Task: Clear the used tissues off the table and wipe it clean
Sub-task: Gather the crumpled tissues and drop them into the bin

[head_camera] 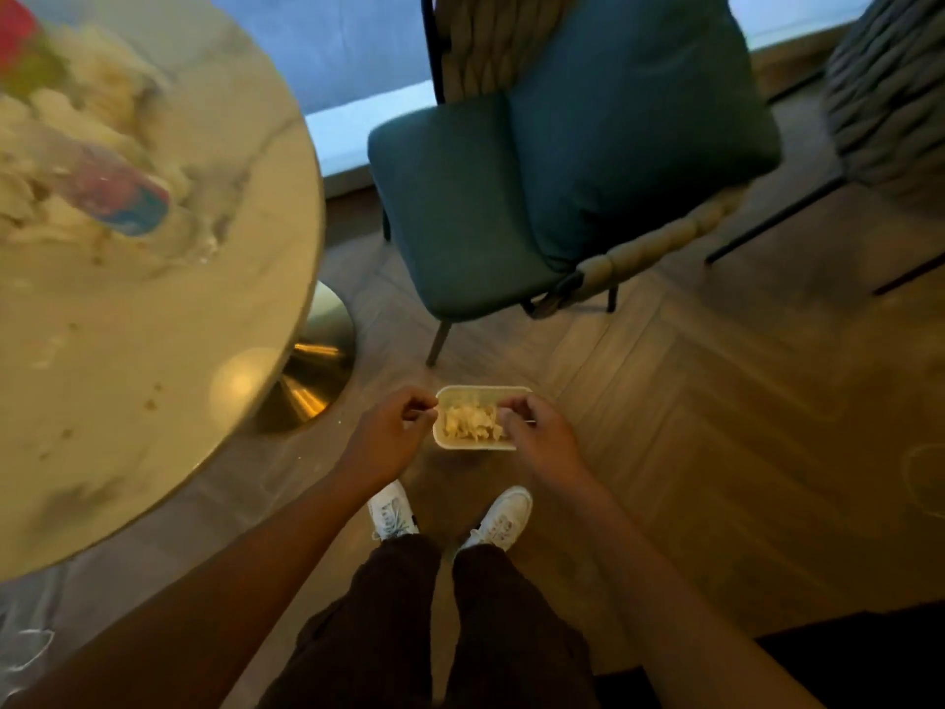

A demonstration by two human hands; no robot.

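A small cream rectangular tub (463, 396) holds crumpled used tissues (470, 422), above the wooden floor in front of my shoes. My left hand (391, 437) pinches its left rim with curled fingers. My right hand (542, 437) grips the right rim and covers that corner. I cannot tell whether the tub rests on the floor. The round marble table (153, 350) fills the left, blurred. More white crumpled tissues (102, 79) lie on its far part, and small crumbs (151, 401) dot the near part.
A red and blue can (122, 197) lies on its side among the table's tissues. The table's gold pedestal base (317, 365) stands near my left hand. A teal cushioned chair (537, 186) stands just beyond the tub, and a grey woven chair (890, 94) is at the far right.
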